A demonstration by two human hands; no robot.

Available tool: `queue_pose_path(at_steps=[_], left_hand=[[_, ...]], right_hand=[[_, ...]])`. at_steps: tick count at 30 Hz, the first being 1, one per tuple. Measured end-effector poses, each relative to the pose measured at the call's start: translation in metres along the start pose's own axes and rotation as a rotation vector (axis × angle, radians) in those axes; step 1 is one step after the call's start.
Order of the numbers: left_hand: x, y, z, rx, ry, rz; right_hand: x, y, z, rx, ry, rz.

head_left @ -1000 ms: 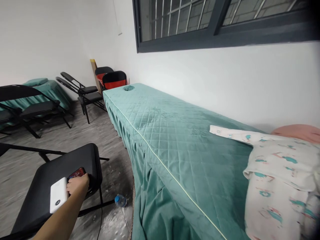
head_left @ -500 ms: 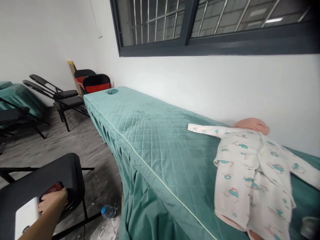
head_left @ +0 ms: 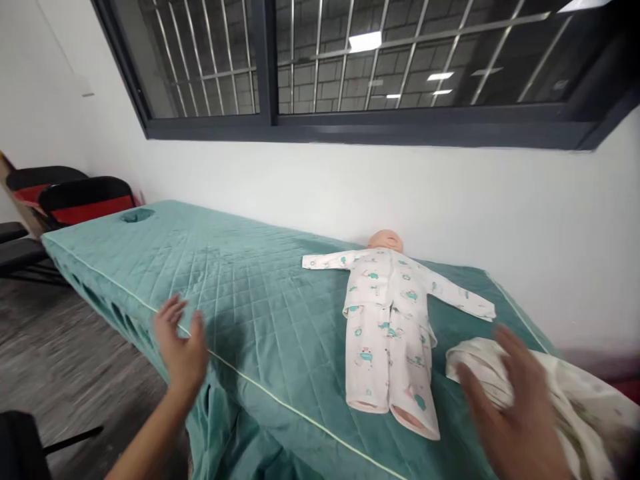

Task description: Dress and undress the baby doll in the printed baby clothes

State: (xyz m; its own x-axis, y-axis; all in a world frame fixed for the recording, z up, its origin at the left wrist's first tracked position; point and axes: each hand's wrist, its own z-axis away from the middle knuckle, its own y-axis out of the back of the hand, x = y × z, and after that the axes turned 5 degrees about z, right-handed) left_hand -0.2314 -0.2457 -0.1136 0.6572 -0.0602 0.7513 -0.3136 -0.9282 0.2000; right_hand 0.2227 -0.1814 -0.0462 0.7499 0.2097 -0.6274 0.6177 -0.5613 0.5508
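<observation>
A baby doll lies on its back near the wall, its arms stretched out to the sides. It wears a white outfit printed with green and pink figures, a top and trousers. Over the front edge of the green quilted bed hovers my left hand, fingers apart and nothing in it. My right hand, somewhat blurred, is spread in front of a crumpled pale cloth to the right of the doll. Whether it touches the cloth I cannot tell.
The bed runs along a white wall beneath a dark-framed barred window. A round hole opens in its far left end. Folding chairs stand beyond that end. The corner of a black chair shows at the lower left.
My left hand has left the dark red object and white device on the chair and is now above the bed edge. My right hand has come into view. The view has turned right.
</observation>
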Motion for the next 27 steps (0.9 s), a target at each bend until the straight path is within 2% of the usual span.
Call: queue_pose_path(at_steps=[2, 3, 5, 7, 11, 14, 16, 18, 22, 27], left_hand=[[0.056, -0.064, 0.016, -0.129, -0.015, 0.190], [0.081, -0.093, 0.024, -0.249, -0.016, 0.266], [0.127, -0.146, 0.036, -0.446, -0.042, 0.386], [0.164, -0.193, 0.041, -0.575, -0.068, 0.435], [0.212, -0.275, 0.033, -0.797, -0.158, 0.421], [0.224, -0.323, 0.028, -0.942, -0.182, 0.344], [0.222, -0.343, 0.030, -0.992, -0.193, 0.333], [0.215, -0.354, 0.035, -1.005, -0.220, 0.338], [0.203, -0.355, 0.041, -1.003, -0.287, 0.345], [0.202, -0.350, 0.041, -1.046, -0.263, 0.357]], right_hand=[[-0.005, -0.028, -0.018, -0.097, 0.000, -0.080], [-0.008, -0.044, -0.033, -0.132, -0.012, -0.114], [-0.010, -0.075, -0.072, -0.194, -0.063, -0.143], [-0.007, -0.099, -0.110, -0.219, -0.060, -0.160], [0.006, -0.131, -0.163, -0.318, -0.080, -0.151], [0.017, -0.146, -0.175, -0.348, -0.058, -0.148], [0.023, -0.151, -0.174, -0.354, -0.033, -0.167], [0.028, -0.153, -0.172, -0.370, -0.012, -0.202], [0.031, -0.154, -0.171, -0.392, 0.035, -0.209], [0.027, -0.154, -0.171, -0.405, 0.072, -0.153]])
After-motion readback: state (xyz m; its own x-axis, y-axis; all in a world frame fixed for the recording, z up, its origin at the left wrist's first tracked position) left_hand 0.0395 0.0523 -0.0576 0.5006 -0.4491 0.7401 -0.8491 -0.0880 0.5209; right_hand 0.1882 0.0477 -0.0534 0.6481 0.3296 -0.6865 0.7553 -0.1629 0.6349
